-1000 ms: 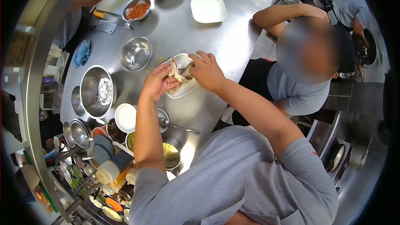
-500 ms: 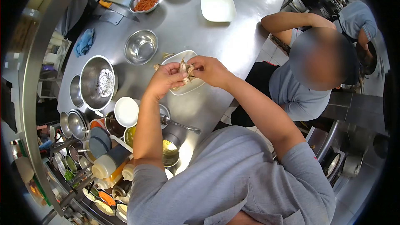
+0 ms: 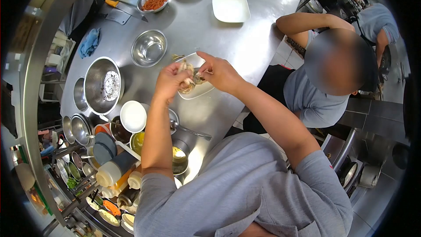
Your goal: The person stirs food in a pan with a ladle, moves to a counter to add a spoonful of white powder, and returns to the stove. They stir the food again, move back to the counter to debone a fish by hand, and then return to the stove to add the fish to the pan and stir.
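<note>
My left hand (image 3: 168,82) is closed round a pale, brown-streaked piece of food that looks like a raw shrimp (image 3: 187,71); part of it is hidden by my fingers. My right hand (image 3: 222,75) pinches a small grey-brown bit (image 3: 198,78) beside it, with the index finger stretched out. Both hands are over a white oval dish (image 3: 205,92), whose contents they mostly cover. A small brownish scrap (image 3: 177,56) lies on the steel table just beyond the dish.
Steel bowls (image 3: 149,48) and a speckled larger bowl (image 3: 104,85) stand to the left. Farther back are a cleaver (image 3: 117,16), a bowl of orange shreds (image 3: 153,1) and a white square dish (image 3: 230,8). Squeeze bottles (image 3: 109,173) crowd the near left. A co-worker (image 3: 315,87) leans at the right edge.
My hands have come slightly apart. The left now has the pale shrimp-like piece; the right has lifted its index finger and pinches a greyer bit.
</note>
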Demonstrator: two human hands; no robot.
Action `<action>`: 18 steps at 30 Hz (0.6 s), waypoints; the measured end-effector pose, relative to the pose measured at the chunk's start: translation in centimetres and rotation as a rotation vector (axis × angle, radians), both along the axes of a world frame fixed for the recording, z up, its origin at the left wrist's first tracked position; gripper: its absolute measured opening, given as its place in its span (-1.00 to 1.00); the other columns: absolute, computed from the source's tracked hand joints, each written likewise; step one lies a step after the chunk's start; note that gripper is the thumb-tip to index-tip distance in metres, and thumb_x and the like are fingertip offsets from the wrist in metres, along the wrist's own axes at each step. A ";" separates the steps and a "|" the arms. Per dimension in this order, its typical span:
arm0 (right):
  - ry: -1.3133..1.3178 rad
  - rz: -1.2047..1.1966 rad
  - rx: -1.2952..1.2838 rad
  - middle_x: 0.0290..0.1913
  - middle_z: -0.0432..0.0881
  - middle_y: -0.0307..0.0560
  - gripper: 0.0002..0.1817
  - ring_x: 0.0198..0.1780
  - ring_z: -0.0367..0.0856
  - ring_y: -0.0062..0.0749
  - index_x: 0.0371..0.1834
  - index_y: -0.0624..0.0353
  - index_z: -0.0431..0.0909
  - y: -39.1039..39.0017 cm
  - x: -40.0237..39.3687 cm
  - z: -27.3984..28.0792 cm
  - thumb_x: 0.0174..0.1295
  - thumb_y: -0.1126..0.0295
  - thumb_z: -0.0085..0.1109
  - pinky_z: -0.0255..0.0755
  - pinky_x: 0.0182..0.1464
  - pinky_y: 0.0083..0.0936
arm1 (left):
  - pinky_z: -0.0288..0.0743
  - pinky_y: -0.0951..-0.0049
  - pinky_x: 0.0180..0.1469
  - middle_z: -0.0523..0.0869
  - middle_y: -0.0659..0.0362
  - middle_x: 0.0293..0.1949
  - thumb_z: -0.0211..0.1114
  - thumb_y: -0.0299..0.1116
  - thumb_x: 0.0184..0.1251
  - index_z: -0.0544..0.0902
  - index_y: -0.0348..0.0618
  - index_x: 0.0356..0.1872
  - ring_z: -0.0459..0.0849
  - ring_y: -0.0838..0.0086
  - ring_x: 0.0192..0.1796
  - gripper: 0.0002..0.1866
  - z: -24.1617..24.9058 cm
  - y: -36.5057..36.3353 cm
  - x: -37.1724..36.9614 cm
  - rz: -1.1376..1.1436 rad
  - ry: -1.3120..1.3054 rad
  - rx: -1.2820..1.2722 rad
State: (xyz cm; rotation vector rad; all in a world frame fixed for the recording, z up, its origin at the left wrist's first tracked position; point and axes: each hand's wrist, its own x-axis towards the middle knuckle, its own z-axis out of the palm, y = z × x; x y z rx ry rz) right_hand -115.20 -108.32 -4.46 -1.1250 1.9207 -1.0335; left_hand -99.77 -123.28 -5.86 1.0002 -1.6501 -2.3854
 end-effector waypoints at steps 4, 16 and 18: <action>0.577 0.219 0.098 -0.13 0.76 -0.09 -0.71 0.08 0.59 -0.12 -0.01 0.10 0.72 -0.2 -0.3 -2.5 0.17 0.44 0.30 0.51 0.13 -0.20 | 0.61 0.65 -0.32 0.76 0.22 -0.27 0.40 -0.45 0.37 0.66 -0.22 -0.09 0.74 0.62 -0.29 -0.84 0.6 -1.5 0.8 0.195 0.027 -0.083; 0.980 0.395 0.004 -0.11 0.71 -0.16 -0.82 0.09 0.54 -0.25 -0.22 0.10 0.74 -1.6 3.0 -4.9 0.21 0.39 0.16 0.39 0.18 -0.22 | 0.63 0.62 -0.27 0.77 0.26 -0.24 0.43 -0.41 0.36 0.66 -0.20 -0.03 0.74 0.63 -0.23 -0.77 -0.4 -1.5 2.4 0.254 0.021 -0.029; 0.973 0.421 0.029 -0.12 0.71 -0.15 -0.81 0.09 0.55 -0.24 -0.21 0.12 0.73 -1.7 3.0 -5.1 0.21 0.39 0.15 0.40 0.18 -0.23 | 0.62 0.62 -0.28 0.77 0.26 -0.24 0.44 -0.41 0.36 0.66 -0.21 -0.02 0.74 0.63 -0.24 -0.76 -0.7 -1.4 2.5 0.236 0.005 -0.020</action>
